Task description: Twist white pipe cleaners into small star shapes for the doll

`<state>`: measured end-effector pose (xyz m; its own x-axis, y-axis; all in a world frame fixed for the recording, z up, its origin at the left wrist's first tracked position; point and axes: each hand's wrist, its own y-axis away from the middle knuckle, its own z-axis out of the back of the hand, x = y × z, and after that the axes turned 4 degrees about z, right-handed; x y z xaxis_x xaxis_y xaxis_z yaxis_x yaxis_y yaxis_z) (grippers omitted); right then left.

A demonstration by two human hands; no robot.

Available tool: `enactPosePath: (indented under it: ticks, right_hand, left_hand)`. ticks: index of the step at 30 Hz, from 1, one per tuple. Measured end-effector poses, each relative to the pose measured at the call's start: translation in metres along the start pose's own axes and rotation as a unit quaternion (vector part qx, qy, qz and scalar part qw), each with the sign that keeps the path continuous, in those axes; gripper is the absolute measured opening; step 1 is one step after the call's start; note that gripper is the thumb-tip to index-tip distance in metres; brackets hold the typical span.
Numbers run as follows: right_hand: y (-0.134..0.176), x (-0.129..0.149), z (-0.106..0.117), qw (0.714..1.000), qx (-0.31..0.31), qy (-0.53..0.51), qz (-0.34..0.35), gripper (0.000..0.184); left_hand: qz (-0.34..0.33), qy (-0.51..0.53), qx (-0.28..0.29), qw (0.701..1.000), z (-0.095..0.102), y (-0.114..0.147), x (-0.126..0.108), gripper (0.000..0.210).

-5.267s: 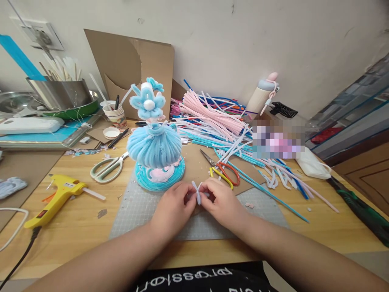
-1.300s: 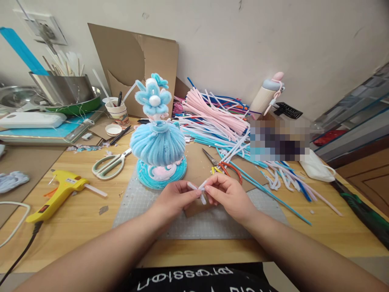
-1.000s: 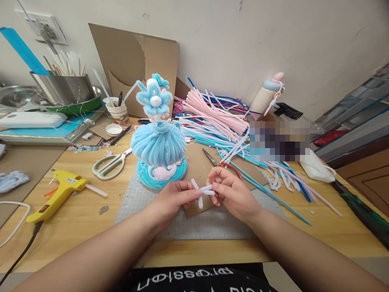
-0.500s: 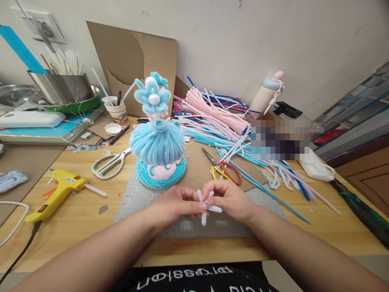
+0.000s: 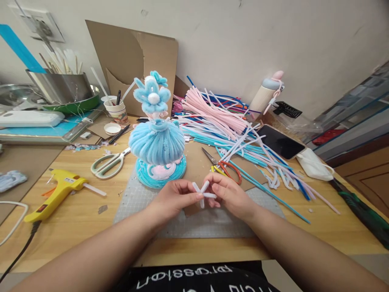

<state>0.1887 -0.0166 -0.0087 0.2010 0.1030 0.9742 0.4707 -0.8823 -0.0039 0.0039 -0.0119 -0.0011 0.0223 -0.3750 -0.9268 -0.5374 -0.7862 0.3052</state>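
Above the grey cutting mat (image 5: 179,231), my left hand (image 5: 176,198) pinches a small white pipe-cleaner piece (image 5: 204,191) between thumb and fingers. Several short arms of the piece spread out like a star. My right hand (image 5: 229,196) is at its right side, fingers curled around one arm; exactly where they press is partly hidden. Behind my left hand stands a light-blue pipe-cleaner figure (image 5: 156,142) with a flower on top and a round turquoise base. Scissors with orange and yellow handles (image 5: 231,170) lie just beyond my right hand.
At left lie a yellow glue gun (image 5: 57,194) and pale-handled scissors (image 5: 107,164). Bundled pipe cleaners (image 5: 212,111) cover the back right, near a phone (image 5: 281,142) and a bottle (image 5: 266,95). A paper cup (image 5: 117,109) and leaning cardboard (image 5: 158,61) stand behind.
The white piece has turned and risen slightly between my hands. My right hand's fingers have shifted off its upper arms to its right side, opening a little.
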Motion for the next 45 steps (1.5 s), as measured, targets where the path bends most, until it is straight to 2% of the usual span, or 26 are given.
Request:
enactPosePath:
  ticks: [2, 4, 8, 13, 17, 22, 23, 25, 29, 31, 33, 37, 45]
  right_hand:
    - [0.000, 0.002, -0.002, 0.998, -0.010, 0.063, -0.006, 0.028]
    - [-0.001, 0.004, -0.004, 0.994, -0.023, 0.106, -0.017, 0.026]
    - [-0.001, 0.005, -0.006, 0.992, -0.042, 0.117, -0.028, 0.025]
    - [-0.001, 0.003, -0.007, 0.986, -0.032, 0.163, -0.024, 0.021]
    - [0.002, 0.002, -0.010, 0.967, -0.028, 0.248, 0.044, 0.020]
    - [0.010, 0.005, -0.011, 0.915, -0.018, 0.377, 0.145, 0.018]
    - [0.011, 0.006, -0.011, 0.915, -0.015, 0.374, 0.148, 0.019]
    - [0.011, 0.007, -0.009, 0.936, -0.027, 0.326, 0.131, 0.023]
    - [0.006, 0.008, -0.005, 0.983, -0.093, 0.151, 0.044, 0.017]
    - [0.003, 0.009, -0.004, 0.992, -0.079, 0.093, 0.017, 0.019]
    - [0.001, 0.010, -0.003, 0.997, -0.040, 0.066, 0.010, 0.019]
    - [-0.001, 0.010, -0.002, 0.997, 0.023, 0.076, 0.004, 0.016]
    - [-0.001, 0.010, -0.002, 0.983, 0.028, 0.171, 0.061, 0.014]
  left_hand:
    - [-0.021, -0.007, -0.029, 0.999, 0.001, -0.002, 0.001, 0.023]
    - [-0.015, 0.010, -0.034, 0.999, 0.001, -0.003, 0.001, 0.029]
    - [0.007, 0.063, -0.025, 0.998, 0.000, -0.003, -0.001, 0.034]
    - [-0.013, -0.019, -0.015, 1.000, 0.002, -0.002, 0.001, 0.022]
    - [-0.008, -0.029, -0.026, 0.999, 0.003, -0.002, 0.004, 0.024]
    - [0.017, 0.040, -0.012, 0.999, 0.001, -0.003, 0.006, 0.023]
    - [0.016, 0.048, -0.009, 0.999, 0.001, -0.002, 0.007, 0.022]
    - [0.011, 0.052, -0.003, 0.999, 0.002, -0.002, 0.006, 0.021]
    - [0.019, 0.055, 0.009, 0.998, 0.004, -0.001, 0.005, 0.020]
    - [0.033, 0.060, 0.017, 0.998, 0.004, 0.000, 0.003, 0.021]
    - [0.042, 0.058, 0.029, 0.997, 0.004, 0.000, 0.002, 0.021]
    - [0.049, 0.045, 0.054, 0.996, 0.003, 0.001, 0.001, 0.022]
    - [0.060, 0.050, 0.048, 0.996, 0.003, 0.002, 0.006, 0.021]
